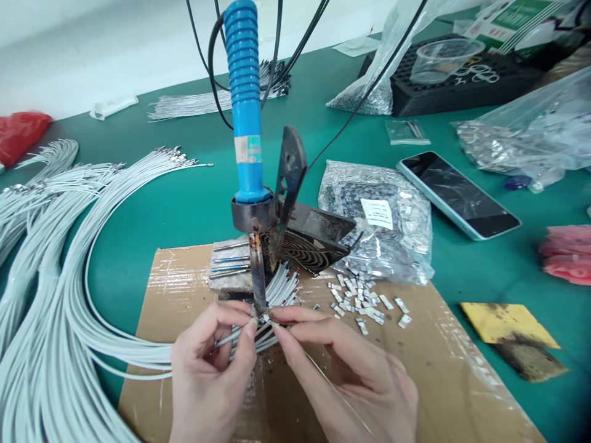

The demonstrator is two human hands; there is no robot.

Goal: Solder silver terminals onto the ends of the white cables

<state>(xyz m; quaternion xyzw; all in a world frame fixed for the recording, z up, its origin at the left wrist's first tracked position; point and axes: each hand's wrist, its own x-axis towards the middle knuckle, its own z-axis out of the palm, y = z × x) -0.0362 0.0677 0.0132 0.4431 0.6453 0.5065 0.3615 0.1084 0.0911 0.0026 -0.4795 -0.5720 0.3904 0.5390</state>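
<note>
Below the tip of a blue-handled soldering iron, held pointing down in a dark metal stand, my two hands almost meet. My left hand is closed in a pinch of thumb and forefinger; what lies between them is too small to name. My right hand pinches a thin solder wire, which trails down across the palm. A tiny white piece shows between the fingertips at the iron's tip. White cables fan out behind the fingers, partly hidden by my left hand.
Cardboard lies beneath the work. Several small white pieces are scattered right of the stand, near a plastic bag of parts. A phone and a yellow sponge lie farther right. Thick cable bundles fill the left.
</note>
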